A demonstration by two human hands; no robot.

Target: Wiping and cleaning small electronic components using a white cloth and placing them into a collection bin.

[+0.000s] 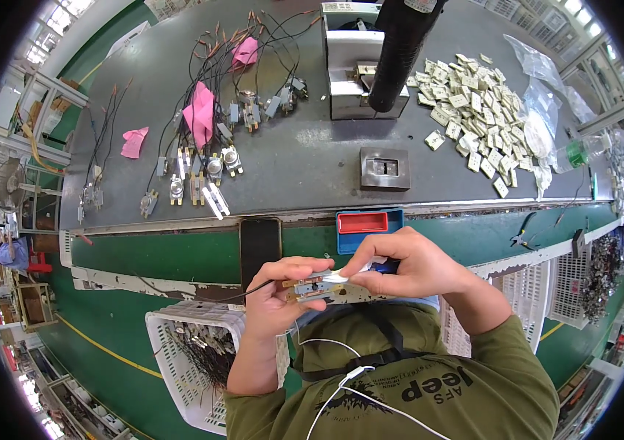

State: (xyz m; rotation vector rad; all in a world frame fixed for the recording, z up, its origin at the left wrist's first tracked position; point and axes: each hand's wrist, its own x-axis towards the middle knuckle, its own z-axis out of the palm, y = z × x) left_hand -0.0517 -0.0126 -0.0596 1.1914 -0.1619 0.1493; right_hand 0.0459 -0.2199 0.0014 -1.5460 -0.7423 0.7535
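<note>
In front of my body, my left hand (pixel 276 293) is closed round a small grey electrical part (pixel 317 287) with brass-coloured terminals. A thin dark wire trails leftward from that hand. Against the part's right end, the thumb and forefinger of my right hand (pixel 414 265) pinch a small white piece (pixel 336 276); its kind cannot be made out. Something dark blue (pixel 387 270) shows within the right hand, mostly hidden by the fingers. Just beyond the hands, a blue tray (pixel 367 240) holds a red inner box (pixel 362 222).
Similar wired parts (pixel 196 183) and pink scraps (pixel 199 116) lie on the dark table's left. A press (pixel 348 62), a metal block (pixel 384 169) and a heap of cream pieces (pixel 480 106) are farther right. Pliers (pixel 523 233) lie on the green ledge; a white basket (pixel 172 367) stands below left.
</note>
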